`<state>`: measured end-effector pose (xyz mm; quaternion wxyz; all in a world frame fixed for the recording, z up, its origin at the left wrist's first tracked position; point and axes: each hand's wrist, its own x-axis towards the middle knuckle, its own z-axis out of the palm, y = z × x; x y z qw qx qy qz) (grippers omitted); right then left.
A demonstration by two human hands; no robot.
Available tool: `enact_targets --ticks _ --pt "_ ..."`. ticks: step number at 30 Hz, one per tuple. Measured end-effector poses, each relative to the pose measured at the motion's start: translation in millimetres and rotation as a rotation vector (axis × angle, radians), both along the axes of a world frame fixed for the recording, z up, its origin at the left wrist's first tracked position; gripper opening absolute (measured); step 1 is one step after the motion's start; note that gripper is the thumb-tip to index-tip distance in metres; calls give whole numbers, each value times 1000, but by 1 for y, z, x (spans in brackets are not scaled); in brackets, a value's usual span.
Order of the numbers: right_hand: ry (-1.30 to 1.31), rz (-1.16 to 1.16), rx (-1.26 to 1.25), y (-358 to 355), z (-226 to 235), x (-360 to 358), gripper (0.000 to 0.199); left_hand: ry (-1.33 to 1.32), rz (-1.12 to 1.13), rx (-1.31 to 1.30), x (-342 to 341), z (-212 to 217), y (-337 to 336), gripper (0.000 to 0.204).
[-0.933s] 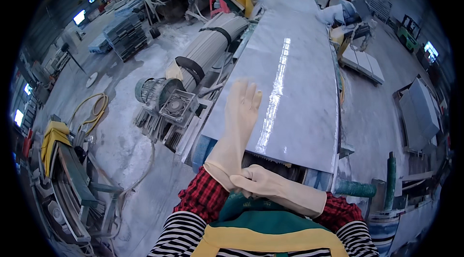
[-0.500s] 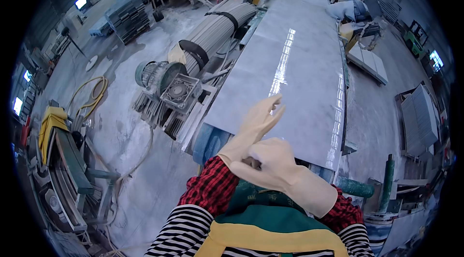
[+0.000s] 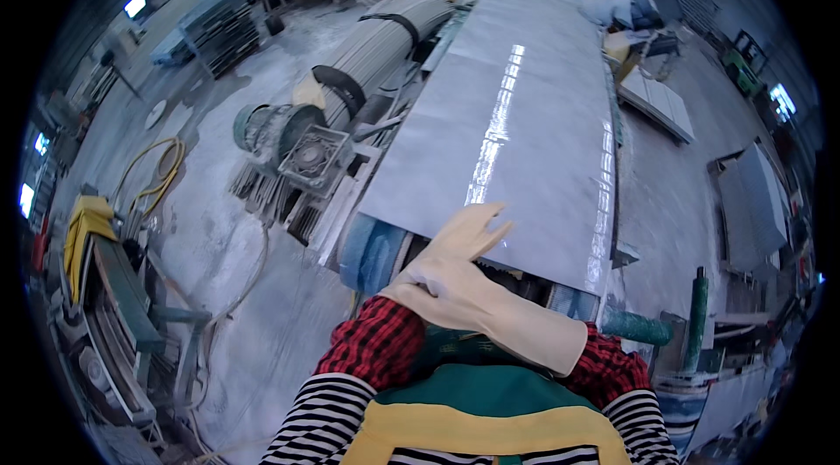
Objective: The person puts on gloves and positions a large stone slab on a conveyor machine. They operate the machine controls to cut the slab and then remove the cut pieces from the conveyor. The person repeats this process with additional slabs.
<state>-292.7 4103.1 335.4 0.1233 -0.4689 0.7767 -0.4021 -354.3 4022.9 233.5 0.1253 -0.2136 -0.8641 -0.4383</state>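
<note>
Cream rubber gloves cover both of my hands. My left hand [image 3: 457,242] points forward over the near end of a long grey slab [image 3: 556,150], its fingers stretched out and holding nothing. Across its wrist lies my right hand [image 3: 477,294], fingers closed on the cuff of the left glove [image 3: 404,292]. The right fingertips are partly hidden. Red-and-black checked sleeve covers [image 3: 378,344] reach up to the glove cuffs. Below the slab's near end, a blue roller [image 3: 372,251] shows at the left.
A dusty motor with gearbox [image 3: 311,159] stands left of the slab, beside a strapped bundle of strips [image 3: 385,41]. A yellow hose [image 3: 175,172] coils on the floor. Right are a green post [image 3: 697,321], a green roller end [image 3: 643,327] and stacked panels [image 3: 752,211].
My right hand has moved left and closed on the left glove's cuff. My left hand is slightly lower, and the whole view has shifted a little.
</note>
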Motion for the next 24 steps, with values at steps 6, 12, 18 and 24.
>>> enact_targets --ticks 6,12,18,24 --pt "-246 -45 -34 27 18 -2 29 -378 165 5 -7 7 -32 51" --pt "20 -630 32 140 -48 -36 24 15 349 -268 -11 -50 -113 46" --pt "271 -952 379 234 -101 -49 53 136 397 -469 -18 -84 -157 52" --pt "397 -1035 513 264 -138 -75 63 28 392 -654 -40 -92 -152 64"
